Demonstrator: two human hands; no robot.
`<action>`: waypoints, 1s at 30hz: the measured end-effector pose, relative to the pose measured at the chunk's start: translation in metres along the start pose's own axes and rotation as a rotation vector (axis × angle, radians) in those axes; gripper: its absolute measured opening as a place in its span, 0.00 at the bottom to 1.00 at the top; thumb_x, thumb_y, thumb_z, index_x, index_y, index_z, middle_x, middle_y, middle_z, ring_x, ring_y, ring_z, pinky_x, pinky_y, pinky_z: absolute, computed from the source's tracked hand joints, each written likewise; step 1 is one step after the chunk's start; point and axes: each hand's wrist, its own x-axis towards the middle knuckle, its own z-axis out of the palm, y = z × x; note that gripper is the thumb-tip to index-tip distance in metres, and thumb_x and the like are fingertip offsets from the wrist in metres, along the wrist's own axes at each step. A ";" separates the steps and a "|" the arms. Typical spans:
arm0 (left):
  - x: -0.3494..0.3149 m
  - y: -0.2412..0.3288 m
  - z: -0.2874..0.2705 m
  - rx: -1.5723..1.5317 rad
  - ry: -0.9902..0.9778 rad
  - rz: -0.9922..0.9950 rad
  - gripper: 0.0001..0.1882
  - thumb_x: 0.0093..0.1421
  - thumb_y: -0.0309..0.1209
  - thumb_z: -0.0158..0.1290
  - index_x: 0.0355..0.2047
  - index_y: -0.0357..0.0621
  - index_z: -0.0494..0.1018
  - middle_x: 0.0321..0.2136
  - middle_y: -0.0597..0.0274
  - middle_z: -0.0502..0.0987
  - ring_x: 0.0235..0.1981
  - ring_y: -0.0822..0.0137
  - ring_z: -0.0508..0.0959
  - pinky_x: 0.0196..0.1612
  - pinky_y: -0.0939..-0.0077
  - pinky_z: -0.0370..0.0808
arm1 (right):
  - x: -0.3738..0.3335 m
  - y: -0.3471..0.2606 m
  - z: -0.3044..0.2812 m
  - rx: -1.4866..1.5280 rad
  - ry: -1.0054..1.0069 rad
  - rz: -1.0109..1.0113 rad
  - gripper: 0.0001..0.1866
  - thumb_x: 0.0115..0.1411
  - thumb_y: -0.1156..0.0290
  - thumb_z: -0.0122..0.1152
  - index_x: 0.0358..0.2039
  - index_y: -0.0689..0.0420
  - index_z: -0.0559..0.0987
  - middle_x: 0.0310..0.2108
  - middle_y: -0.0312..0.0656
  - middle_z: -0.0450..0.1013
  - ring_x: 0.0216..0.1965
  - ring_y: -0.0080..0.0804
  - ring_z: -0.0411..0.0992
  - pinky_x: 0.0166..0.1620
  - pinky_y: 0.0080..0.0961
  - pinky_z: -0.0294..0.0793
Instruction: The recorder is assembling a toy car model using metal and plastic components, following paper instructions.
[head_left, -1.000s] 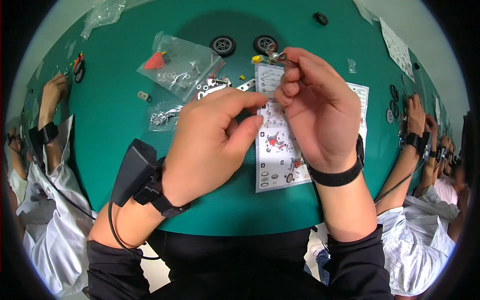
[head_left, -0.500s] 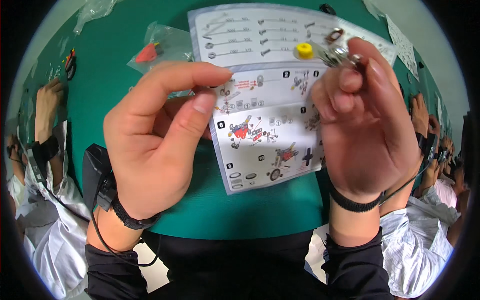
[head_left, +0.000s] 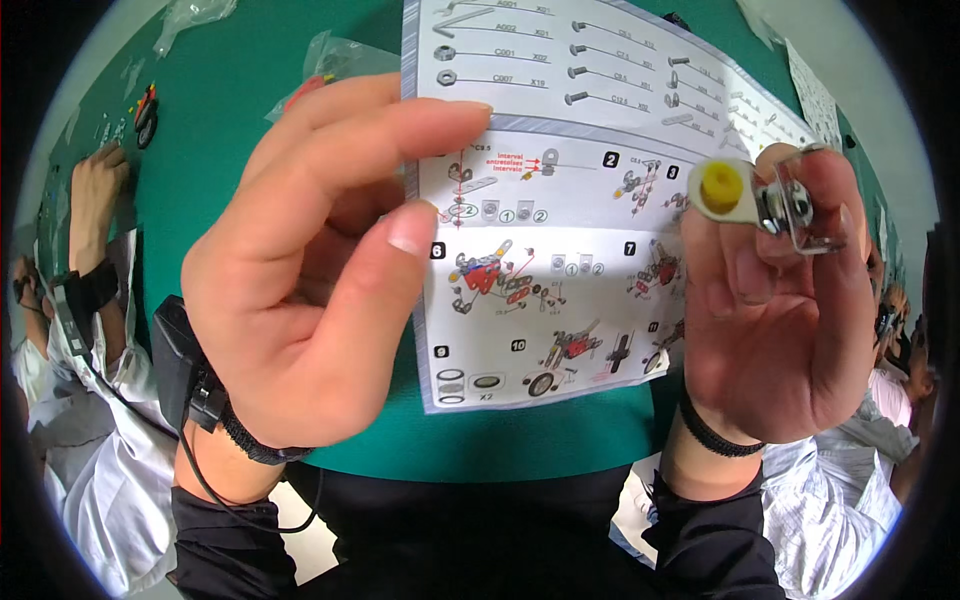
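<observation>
A printed instruction sheet with drawings of screws, nuts and build steps is raised in front of me. My left hand grips its left edge, with the thumb and index finger in front and other fingers hidden behind the paper. At the sheet's right side, my right hand pinches a small metal assembly. This has a rounded flat plate carrying a yellow round piece, a screw with nut, and a bent metal bracket. Some fingertips are behind the bracket.
A clear plastic bag with something red lies behind my left hand on the green table. Another bag is at the far left, near a small black and red part. Co-workers' arms rest along both sides.
The sheet has come up nearer, with my left hand shifting slightly left. My right hand has moved right and lower, turning the metal assembly so its bracket and yellow piece show plainly.
</observation>
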 end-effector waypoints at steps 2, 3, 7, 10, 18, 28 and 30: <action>0.002 0.001 -0.002 0.012 -0.023 0.027 0.20 0.62 0.20 0.45 0.55 0.28 0.69 0.58 0.46 0.67 0.58 0.59 0.71 0.60 0.66 0.68 | 0.001 0.000 -0.004 0.002 -0.037 -0.001 0.25 0.71 0.64 0.39 0.63 0.66 0.66 0.46 0.42 0.77 0.32 0.19 0.66 0.34 0.18 0.63; 0.003 0.001 -0.003 0.016 -0.036 0.051 0.20 0.63 0.20 0.45 0.55 0.28 0.69 0.59 0.45 0.67 0.58 0.59 0.71 0.60 0.66 0.68 | 0.003 0.000 -0.006 0.003 -0.051 0.000 0.25 0.71 0.64 0.39 0.63 0.66 0.66 0.46 0.42 0.77 0.32 0.19 0.66 0.34 0.18 0.63; 0.004 -0.006 -0.005 -0.009 -0.017 0.125 0.20 0.63 0.21 0.44 0.56 0.27 0.68 0.59 0.43 0.66 0.58 0.57 0.71 0.61 0.64 0.68 | 0.002 0.000 -0.004 -0.052 0.010 0.019 0.25 0.70 0.65 0.40 0.62 0.65 0.66 0.45 0.42 0.77 0.30 0.19 0.66 0.34 0.18 0.64; 0.000 -0.006 0.002 -0.055 0.084 0.089 0.21 0.63 0.21 0.44 0.56 0.27 0.67 0.59 0.41 0.66 0.59 0.56 0.71 0.61 0.63 0.68 | 0.006 -0.003 0.007 -0.062 0.045 0.066 0.25 0.70 0.65 0.40 0.62 0.65 0.66 0.45 0.42 0.76 0.28 0.18 0.66 0.33 0.18 0.63; 0.007 0.001 0.007 -0.085 0.094 0.054 0.20 0.65 0.22 0.44 0.57 0.28 0.66 0.60 0.41 0.65 0.60 0.54 0.70 0.63 0.60 0.67 | 0.017 -0.015 0.007 -0.025 0.056 0.225 0.25 0.69 0.65 0.42 0.62 0.65 0.67 0.46 0.43 0.75 0.27 0.17 0.64 0.32 0.17 0.63; 0.017 0.002 0.012 -0.255 0.065 0.223 0.22 0.64 0.23 0.45 0.58 0.26 0.65 0.61 0.41 0.65 0.59 0.53 0.71 0.63 0.59 0.67 | 0.012 -0.017 0.010 0.070 0.120 0.171 0.23 0.65 0.68 0.51 0.59 0.63 0.70 0.38 0.37 0.67 0.30 0.18 0.64 0.31 0.15 0.65; 0.010 -0.004 0.005 -0.150 0.110 0.122 0.22 0.64 0.22 0.45 0.58 0.26 0.65 0.61 0.40 0.65 0.59 0.53 0.71 0.62 0.60 0.67 | 0.011 -0.017 0.010 0.075 0.124 0.163 0.23 0.65 0.69 0.51 0.59 0.63 0.70 0.38 0.38 0.66 0.30 0.18 0.63 0.30 0.15 0.65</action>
